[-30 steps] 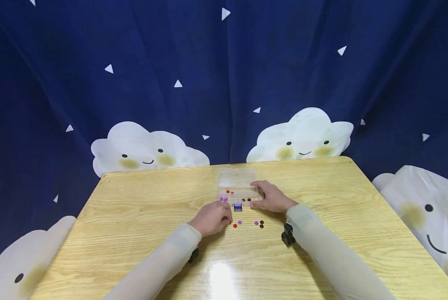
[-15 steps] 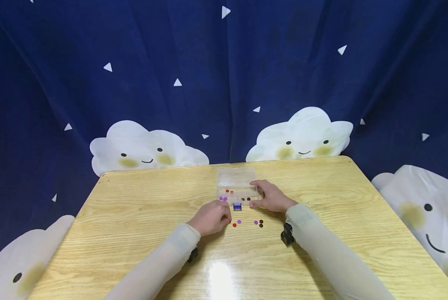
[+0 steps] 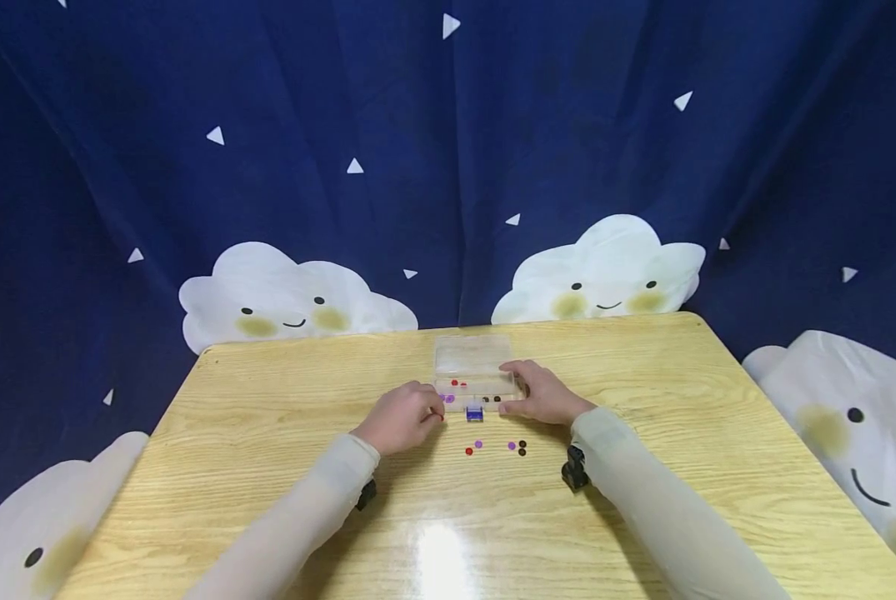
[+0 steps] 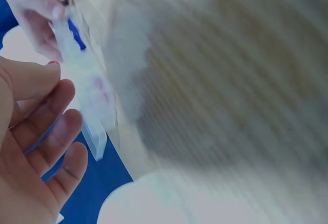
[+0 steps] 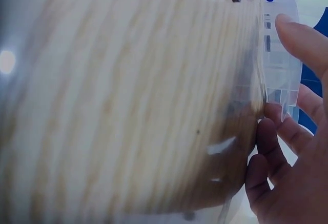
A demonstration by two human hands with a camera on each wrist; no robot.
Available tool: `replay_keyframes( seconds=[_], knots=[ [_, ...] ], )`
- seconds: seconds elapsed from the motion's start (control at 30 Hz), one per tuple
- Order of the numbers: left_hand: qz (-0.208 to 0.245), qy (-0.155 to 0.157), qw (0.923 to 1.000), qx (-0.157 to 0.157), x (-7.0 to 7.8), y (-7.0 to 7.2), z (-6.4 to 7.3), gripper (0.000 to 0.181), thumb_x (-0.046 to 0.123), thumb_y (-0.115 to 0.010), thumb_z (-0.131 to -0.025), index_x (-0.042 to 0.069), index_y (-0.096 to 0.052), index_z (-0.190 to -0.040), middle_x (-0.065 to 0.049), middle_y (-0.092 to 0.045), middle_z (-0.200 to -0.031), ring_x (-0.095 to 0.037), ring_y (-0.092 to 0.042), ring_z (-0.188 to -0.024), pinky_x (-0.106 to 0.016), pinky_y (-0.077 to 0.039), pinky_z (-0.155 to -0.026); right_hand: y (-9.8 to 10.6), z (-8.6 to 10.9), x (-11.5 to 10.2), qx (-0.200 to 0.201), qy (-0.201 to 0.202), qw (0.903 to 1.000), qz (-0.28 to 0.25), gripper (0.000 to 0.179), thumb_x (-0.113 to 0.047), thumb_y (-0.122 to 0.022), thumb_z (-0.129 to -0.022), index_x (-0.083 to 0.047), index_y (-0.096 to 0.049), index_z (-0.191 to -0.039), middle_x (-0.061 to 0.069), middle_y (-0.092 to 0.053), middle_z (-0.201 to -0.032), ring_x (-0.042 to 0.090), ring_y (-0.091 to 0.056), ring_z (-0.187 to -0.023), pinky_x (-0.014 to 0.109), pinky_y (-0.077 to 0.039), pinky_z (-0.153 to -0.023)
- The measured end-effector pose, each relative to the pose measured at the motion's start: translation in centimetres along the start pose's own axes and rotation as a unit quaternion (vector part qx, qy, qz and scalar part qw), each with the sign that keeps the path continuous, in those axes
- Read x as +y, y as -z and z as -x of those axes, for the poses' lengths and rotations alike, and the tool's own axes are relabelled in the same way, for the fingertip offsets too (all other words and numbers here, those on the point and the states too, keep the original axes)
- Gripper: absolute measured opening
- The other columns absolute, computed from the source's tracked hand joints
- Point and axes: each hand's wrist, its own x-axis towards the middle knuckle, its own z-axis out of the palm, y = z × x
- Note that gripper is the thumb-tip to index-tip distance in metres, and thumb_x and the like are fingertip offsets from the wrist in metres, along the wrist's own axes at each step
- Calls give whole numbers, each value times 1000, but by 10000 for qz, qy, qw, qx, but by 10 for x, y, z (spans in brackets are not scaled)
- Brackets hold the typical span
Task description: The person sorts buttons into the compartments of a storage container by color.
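Observation:
A clear plastic compartment box [image 3: 485, 388] lies with its lid [image 3: 473, 354] laid back and its blue latch [image 3: 474, 414] facing me. My right hand [image 3: 541, 394] holds the box's right end, the thumb at the front and the fingers behind. My left hand [image 3: 398, 417] pinches a small red button [image 4: 54, 62] between thumb and forefinger, just off the front left corner of the box. Inside are red buttons [image 3: 454, 383] in the back section, purple buttons [image 3: 449, 399] front left and dark buttons [image 3: 497, 399] front right. The left fingertips partly hide the purple ones.
On the wooden table [image 3: 267, 400] in front of the box lie a red button [image 3: 469, 451], a purple button [image 3: 479, 444], another purple button [image 3: 512, 446] and two dark buttons [image 3: 523, 448]. A dark blue curtain [image 3: 387, 125] with clouds hangs behind the table.
My left hand has lifted the red button from beside the loose ones and moved it left and away from me, up to the box's left corner. My right hand has stayed on the box.

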Motion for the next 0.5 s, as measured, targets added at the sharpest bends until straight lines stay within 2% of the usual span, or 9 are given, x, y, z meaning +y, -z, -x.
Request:
replay_keyframes(
  seconds=[0.23,0.4,0.5],
  knots=[
    [48,374,9990,221,-10,5,-5,9,9,-69,-88,15,-77,-89,5,-72,-92,-13,-65,-88,-29,-57,-78,-2,1,2,-25,-69,10000,-14,75,-34,-76,-85,-8,-42,-147,22,-50,-143,39,-50,-130,57,-40,-110],
    [-32,369,9988,314,-16,8,-11,8,9,-70,-88,14,-75,-88,5,-71,-91,-14,-65,-88,-31,-57,-76,-1,1,0,5,12,10000,-26,75,-34,-76,-85,-7,-42,-147,22,-50,-142,40,-51,-128,58,-40,-109],
    [-249,294,9986,368,-21,9,-15,8,9,-69,-88,15,-75,-88,5,-71,-90,-13,-64,-87,-30,-57,-76,-1,1,-2,4,-12,10000,-29,74,-33,-76,-85,-7,-43,-147,22,-50,-143,40,-50,-129,57,-40,-110]
  ],
)
